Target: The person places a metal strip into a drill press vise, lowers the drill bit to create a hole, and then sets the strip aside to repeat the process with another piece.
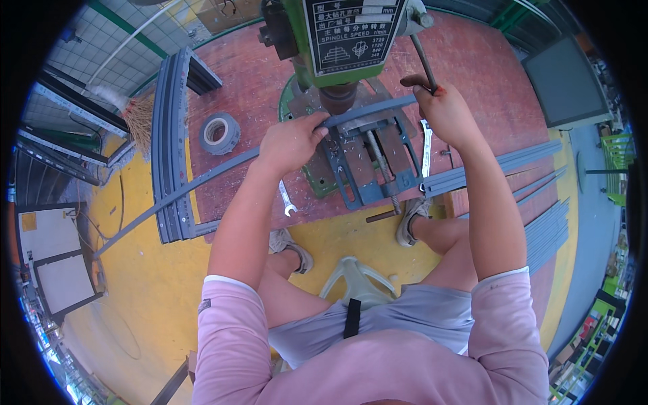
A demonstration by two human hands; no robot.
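A long grey profile strip point(202, 178) runs across the drill press vise point(372, 167), below the chuck of the green drill press point(338, 96). My left hand point(293, 144) grips the strip just left of the vise, thumb and fingers near the chuck. At the strip's right end, my right hand point(445, 111) is closed around the press's metal feed lever point(422, 61); a red mark shows on the back of this hand. Whether the right hand also touches the strip is unclear. The drill tip is hidden behind the strip and the left hand.
A roll of grey tape point(219, 133) and stacked dark frames point(172, 152) stand left on the red worktop point(253, 55). One wrench point(287, 198) lies by the front edge, another wrench point(426, 152) right of the vise. Bundled grey strips point(496, 164) lie at right. A stool point(357, 278) is beneath me.
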